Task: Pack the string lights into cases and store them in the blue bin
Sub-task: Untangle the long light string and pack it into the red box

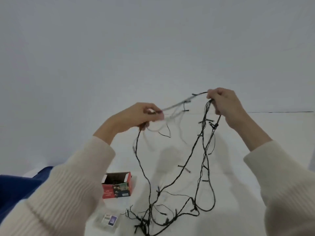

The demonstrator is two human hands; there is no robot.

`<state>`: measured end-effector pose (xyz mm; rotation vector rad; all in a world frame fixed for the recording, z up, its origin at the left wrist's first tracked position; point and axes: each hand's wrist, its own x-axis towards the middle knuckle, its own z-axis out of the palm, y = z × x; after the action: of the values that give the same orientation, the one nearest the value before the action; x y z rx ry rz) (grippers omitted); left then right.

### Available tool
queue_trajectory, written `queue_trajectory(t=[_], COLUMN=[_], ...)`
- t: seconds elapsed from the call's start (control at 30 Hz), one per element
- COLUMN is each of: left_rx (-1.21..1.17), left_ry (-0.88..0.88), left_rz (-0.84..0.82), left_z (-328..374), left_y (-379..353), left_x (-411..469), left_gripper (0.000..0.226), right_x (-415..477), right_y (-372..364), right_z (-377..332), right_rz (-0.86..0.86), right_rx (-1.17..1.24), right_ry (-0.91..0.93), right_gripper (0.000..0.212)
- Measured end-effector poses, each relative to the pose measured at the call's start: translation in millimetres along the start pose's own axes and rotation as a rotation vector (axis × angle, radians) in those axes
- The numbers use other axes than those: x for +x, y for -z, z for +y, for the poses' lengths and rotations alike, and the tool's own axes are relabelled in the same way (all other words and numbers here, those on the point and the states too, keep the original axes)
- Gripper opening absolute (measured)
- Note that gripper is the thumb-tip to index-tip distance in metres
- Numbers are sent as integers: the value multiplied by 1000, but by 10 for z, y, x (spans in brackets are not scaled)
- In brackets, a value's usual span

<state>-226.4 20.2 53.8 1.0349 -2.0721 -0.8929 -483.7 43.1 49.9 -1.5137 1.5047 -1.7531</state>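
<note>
**Tangle of string lights (pixel 184 168) held up for sorting beside an open box (pixel 117 186)**

The left hand (pixel 144 114), raised well above the box, has its fingertips curled in on a stretch of the dark wire and pinches it. Motion blur hides how many strands it grips. The right hand (pixel 221 103), higher and farther to the right of the box, is clenched round a gathered bunch of strands that hang from its fist. A short run of wire stretches between the two hands, apparently drawn tight so that one length can be told apart from the rest. From both hands the wire falls in long loops, with bulbs sticking out along it. It ends in a knotted heap on the white table (pixel 255 133), to the right of the box and nearer the person. Holding the loops high seems meant to let their own weight pull the snarl open. The box, red with a printed front, stands with its top open and is likely the case waiting for these lights. Something dark lies inside, too dim to name. Just in front of the box lies a small clear packet (pixel 109 220) of printed cards. To the left of the box, behind the cream sleeve (pixel 56 193), a corner of the blue bin (pixel 15 189) shows, near enough to take the filled case. Packing of this strand looks barely begun, since most of the wire is loose.
</note>
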Motion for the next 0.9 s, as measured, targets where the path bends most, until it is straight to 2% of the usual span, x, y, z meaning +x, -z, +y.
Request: queue_trajectory(t=[0.07, 0.27, 0.33, 0.43, 0.5, 0.57, 0.63, 0.7, 0.73, 0.8, 0.83, 0.9], left_rx=[225, 464, 381, -1, 84, 241, 180, 175, 208, 284, 304, 253], left_ry=[57, 97, 101, 146, 177, 142, 62, -22, -47, -75, -86, -86], left_rz=[-114, -102, -86, -109, -98, -12, 75, 51, 8, -76, -93, -80], left_z=[-59, -274, -309, -303, -306, -276, -167, 20, 123, 294, 354, 402], left_y=[58, 236, 254, 275, 269, 213, 143, 27, -44, -188, -239, -279], left_x=[-53, -70, -62, -95, -110, -91, -35, 33, 73, 150, 183, 223], left_gripper=[19, 20, 21, 22, 24, 25, 26, 26, 27, 27, 28, 27], right_x=[92, 194, 194, 190, 163, 141, 66, -50, -109, -190, -207, -230], right_y=[105, 266, 288, 324, 314, 303, 238, 128, 53, -91, -148, -198], right_z=[25, 271, 397, 566, 655, 714, 678, 540, 443, 221, 118, -48], right_rz=[121, 213, 265, 339, 349, 215, -139, -428, -483, -519, -571, -686], right_rx=[82, -66, -127, -162, -280, -523, -725, -769, -694, -355, -196, -82], right_ry=[-25, -102, -111, -158, -165, -161, -187, -182, -152, -136, -132, -77], right_gripper=[30, 30, 27, 20, 23, 27, 24, 25, 33, 53, 56, 41])
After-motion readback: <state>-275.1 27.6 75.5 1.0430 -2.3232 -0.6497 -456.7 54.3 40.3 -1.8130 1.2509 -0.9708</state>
